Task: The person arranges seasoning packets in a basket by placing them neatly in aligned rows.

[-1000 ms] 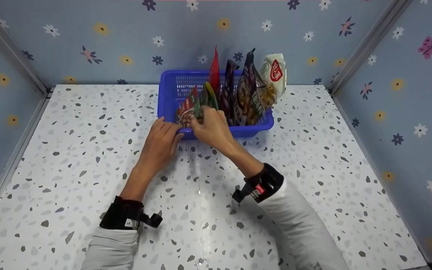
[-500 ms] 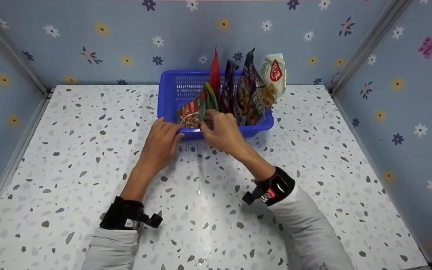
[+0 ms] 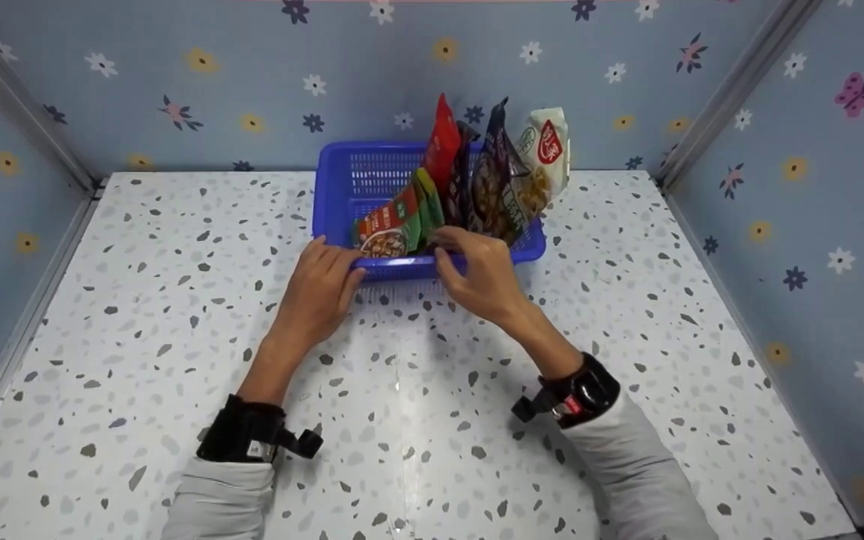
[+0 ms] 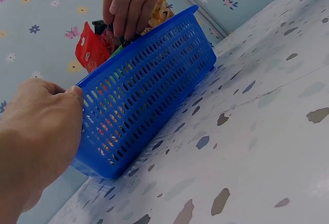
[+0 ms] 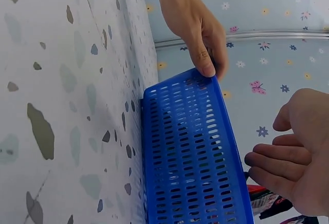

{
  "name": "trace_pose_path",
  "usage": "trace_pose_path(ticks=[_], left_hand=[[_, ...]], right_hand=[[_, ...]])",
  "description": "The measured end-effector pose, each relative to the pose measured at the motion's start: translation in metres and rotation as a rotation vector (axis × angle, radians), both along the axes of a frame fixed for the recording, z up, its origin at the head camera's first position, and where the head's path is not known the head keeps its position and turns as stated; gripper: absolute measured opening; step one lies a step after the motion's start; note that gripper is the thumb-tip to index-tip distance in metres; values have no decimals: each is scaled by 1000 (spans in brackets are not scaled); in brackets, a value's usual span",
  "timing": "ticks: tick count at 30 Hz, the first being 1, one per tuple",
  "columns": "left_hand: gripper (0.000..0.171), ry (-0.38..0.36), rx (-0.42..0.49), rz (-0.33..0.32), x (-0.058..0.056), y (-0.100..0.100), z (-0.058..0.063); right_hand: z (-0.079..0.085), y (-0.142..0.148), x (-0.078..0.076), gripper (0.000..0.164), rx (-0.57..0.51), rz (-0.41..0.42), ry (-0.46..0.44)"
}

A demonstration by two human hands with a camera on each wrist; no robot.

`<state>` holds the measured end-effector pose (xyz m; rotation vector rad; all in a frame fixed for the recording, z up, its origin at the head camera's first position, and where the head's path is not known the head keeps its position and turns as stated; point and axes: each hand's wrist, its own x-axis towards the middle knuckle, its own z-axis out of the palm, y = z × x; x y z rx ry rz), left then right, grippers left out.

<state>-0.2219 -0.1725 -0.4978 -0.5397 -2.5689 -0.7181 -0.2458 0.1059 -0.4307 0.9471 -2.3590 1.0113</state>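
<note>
A blue perforated plastic basket (image 3: 402,262) holds several upright snack bags. At its front left corner my left hand (image 3: 317,291) grips the rim, thumb outside, seen also in the right wrist view. My right hand (image 3: 481,274) reaches over the front rim, its fingers lowered beside the green packets; in the right wrist view the fingers are extended and the thumb stands apart. A red-and-green packet (image 3: 388,225) leans at the left inside the basket, with a yellow-edged green packet (image 3: 426,199) against it. Behind them a red bag (image 3: 442,146) tilts right. The fingertips' contact is partly hidden.
Dark bags (image 3: 493,169) and a white bag with a red label (image 3: 548,146) fill the basket's right side. The basket stands on a white speckled table (image 3: 214,360), near a blue flowered back wall (image 3: 372,97). Side panels bound the table.
My right hand has moved right from the red-and-green packet, along the front rim. That packet's front shows more now, and the red bag leans further right. The left hand stays on the rim.
</note>
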Motion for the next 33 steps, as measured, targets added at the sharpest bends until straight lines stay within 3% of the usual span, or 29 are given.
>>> trace_pose_path(ticks=[5, 15, 33], left_hand=[[36, 16, 8, 1, 1, -2, -1], [35, 2, -3, 12, 2, -3, 0], [37, -15, -1, -1, 0, 0, 1]], right_hand=[[-2, 9, 0, 25, 1, -31, 32], [-4, 13, -1, 27, 54, -92, 10], [5, -23, -23, 33, 189, -215, -244]])
